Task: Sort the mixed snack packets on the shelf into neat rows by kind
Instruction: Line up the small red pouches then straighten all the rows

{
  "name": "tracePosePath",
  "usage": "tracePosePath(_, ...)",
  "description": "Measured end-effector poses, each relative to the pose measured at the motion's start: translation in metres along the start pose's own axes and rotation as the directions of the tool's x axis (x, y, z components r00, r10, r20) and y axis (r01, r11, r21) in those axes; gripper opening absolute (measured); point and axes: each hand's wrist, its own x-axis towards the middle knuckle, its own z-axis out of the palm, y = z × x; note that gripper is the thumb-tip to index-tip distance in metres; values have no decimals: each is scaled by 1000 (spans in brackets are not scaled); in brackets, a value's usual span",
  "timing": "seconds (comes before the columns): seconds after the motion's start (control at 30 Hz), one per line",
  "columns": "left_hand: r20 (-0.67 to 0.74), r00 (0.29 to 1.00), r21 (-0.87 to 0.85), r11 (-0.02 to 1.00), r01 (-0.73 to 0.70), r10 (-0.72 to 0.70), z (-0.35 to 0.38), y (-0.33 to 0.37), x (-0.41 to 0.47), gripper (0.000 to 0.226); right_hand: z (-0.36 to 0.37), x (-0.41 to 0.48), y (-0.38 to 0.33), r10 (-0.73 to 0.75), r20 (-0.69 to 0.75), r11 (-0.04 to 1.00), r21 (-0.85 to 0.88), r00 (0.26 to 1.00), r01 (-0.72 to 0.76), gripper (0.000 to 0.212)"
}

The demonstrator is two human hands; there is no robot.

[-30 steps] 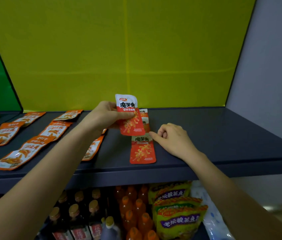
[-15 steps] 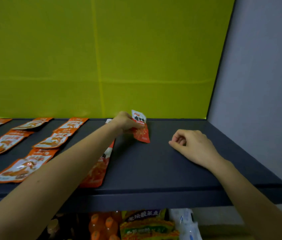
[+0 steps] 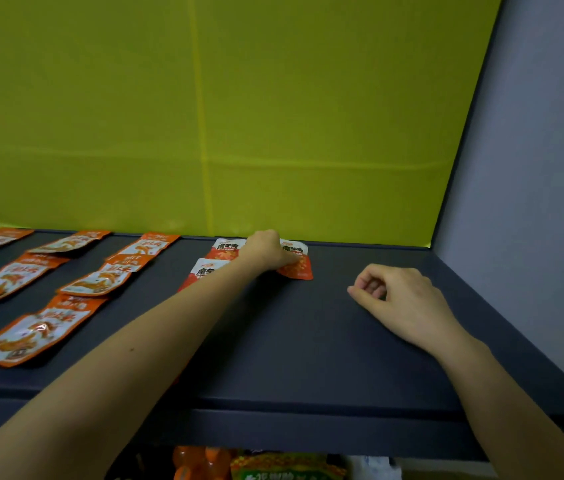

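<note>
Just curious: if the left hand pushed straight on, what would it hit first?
Probably the yellow back panel, right behind the red packet that the left hand holds; depth is hard to judge.

The shelf (image 3: 308, 341) has a dark grey top, matt and smooth, and its front lip has the same dull finish. The orange-and-white packets (image 3: 27, 336) on its left part are glossy plastic film, wrinkled, with bright glints where they catch the light. The red packet (image 3: 299, 270) near the back edge has the same shiny, slightly crumpled film, as do the red-and-white packets (image 3: 204, 270) to its left. The yellow-green back panel (image 3: 273, 116) looks like matt paper or card, with faint creases and a seam. The grey side wall (image 3: 533, 168) at the right edge is smooth and matt.
</note>
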Motion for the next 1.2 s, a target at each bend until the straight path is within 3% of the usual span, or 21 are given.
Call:
tracePosePath(0.2,-59,996,180,982,-57,69,-22,-8,-21,64,-3,-8,1,-2,10,1000,-11,1000,2,19)
tracePosePath(0.37,-249,952,152,978,-143,178,-68,-57,-96,45,-5,-21,-16,-84,-26,996,-18,996,83,13)
tracePosePath(0.5,-427,887,68,985,-162,175,-91,-112,-183,50,-2,-34,-53,-181,-33,982,41,983,182,12)
tracePosePath(0.77,-580,801,71,970,234,-151,-98,-243,-331,32,26,-61,-174,-456,9,882,136,890,451,16)
tracePosePath(0.97,-639,657,64,824,563,-400,-114,-339,-431,16,74,-106,-285,-632,63,755,271,772,597,21)
tracePosePath(1.2,-616,463,-25,603,797,-638,-131,-434,-580,17,174,-179,-434,-799,242,599,408,551,689,20)
